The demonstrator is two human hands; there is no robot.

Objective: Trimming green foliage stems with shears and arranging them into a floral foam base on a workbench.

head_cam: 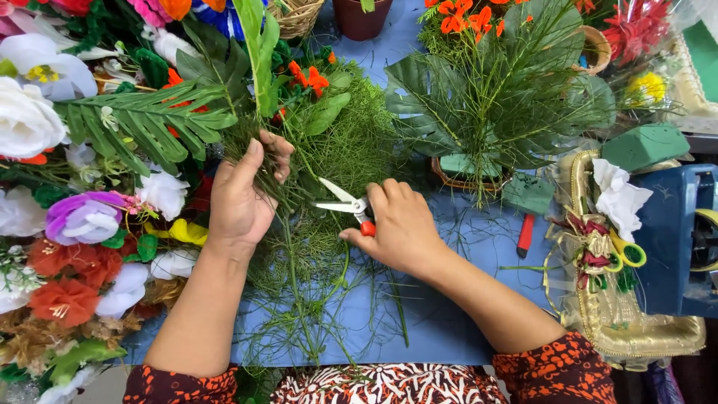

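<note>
Holding a bunch of thin, feathery green fern stems in my left hand, I have the stalks gathered in a closed grip, fingers wrapped round them at about ten o'clock from the middle of the blue table cover. My right hand is closed on small snips with red handles and pale metal blades; the blades stand partly open and point towards nine o'clock, right at the stems and close to my left fingers.

What worries me is that nearness: the blade tips sit just beside my left thumb, so a careless close could nick skin instead of stalk. The fern is wispy and spread out, so the blades could also catch only a few strands and leave a ragged cut, or the loose stems could slip from my grip and scatter over the cover.

At nine o'clock lies a heap of artificial flowers in white, purple and orange. At one o'clock stands a leafy green arrangement in a basket, and at three o'clock a gold ribboned tray with a green foam block above it.
</note>
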